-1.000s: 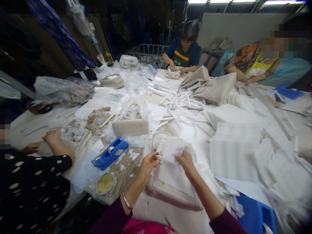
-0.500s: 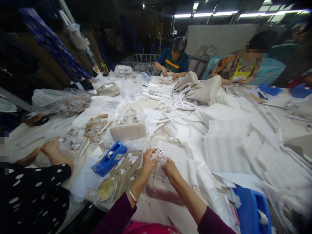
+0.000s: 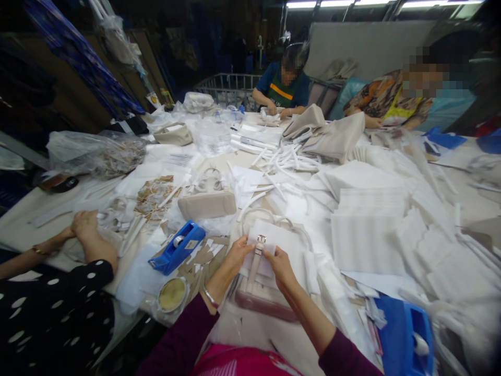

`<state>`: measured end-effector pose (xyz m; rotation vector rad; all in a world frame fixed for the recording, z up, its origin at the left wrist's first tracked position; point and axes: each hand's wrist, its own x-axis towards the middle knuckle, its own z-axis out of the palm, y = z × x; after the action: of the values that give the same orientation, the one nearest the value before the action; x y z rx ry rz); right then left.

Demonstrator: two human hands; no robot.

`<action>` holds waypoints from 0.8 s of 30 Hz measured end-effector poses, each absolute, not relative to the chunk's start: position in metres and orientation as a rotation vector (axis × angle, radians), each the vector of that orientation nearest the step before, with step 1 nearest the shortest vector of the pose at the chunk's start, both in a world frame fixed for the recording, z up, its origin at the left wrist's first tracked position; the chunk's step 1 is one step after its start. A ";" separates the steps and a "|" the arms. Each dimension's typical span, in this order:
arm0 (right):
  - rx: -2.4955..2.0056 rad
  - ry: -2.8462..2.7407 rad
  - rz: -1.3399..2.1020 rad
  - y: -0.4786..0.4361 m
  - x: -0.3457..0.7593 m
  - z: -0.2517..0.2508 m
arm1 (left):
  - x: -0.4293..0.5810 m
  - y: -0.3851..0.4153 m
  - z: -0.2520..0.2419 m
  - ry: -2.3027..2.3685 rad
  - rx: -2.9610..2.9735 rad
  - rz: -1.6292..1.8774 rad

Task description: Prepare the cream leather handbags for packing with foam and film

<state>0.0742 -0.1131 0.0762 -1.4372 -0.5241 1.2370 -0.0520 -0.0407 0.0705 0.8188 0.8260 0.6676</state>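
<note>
A beige handbag (image 3: 266, 303) with a pinkish-brown base lies directly before me, its handles pointing away. Over its front rests a white sheet (image 3: 270, 232), behind a narrow strap (image 3: 254, 266) that ends in a silver buckle (image 3: 261, 239). My left hand (image 3: 236, 256) pinches the strap from the left, just below the buckle. From the right, my right hand (image 3: 282, 267) closes its thumb and fingers on the same strap. The fingertips partly cover the strap's edges.
Left of the bag are a blue tape dispenser (image 3: 178, 248), a round tin (image 3: 172, 294) and a second handbag (image 3: 207, 203). Foam sheets (image 3: 368, 224) are stacked right, above another blue dispenser (image 3: 407, 334). Co-workers sit across the table; a person's hands (image 3: 84, 224) rest at left.
The buckle now stands upright and more of the strap shows beneath it. My right hand has shifted slightly right and up, its fingers less curled. The view has tilted down a little.
</note>
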 end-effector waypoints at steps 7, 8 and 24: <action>-1.465 -0.582 1.161 -0.112 0.074 0.069 | -0.053 -0.039 0.078 0.776 0.857 0.598; -1.473 -0.603 1.146 -0.112 0.074 0.070 | -0.052 -0.039 0.077 0.790 0.862 0.601; -1.274 -0.520 1.532 -0.091 0.103 0.080 | -0.047 -0.041 0.077 0.895 0.903 0.718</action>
<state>0.1034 -0.0912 0.0797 -1.2735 -0.5204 1.5322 -0.0470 -0.0406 0.0768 0.9032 0.8952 0.7178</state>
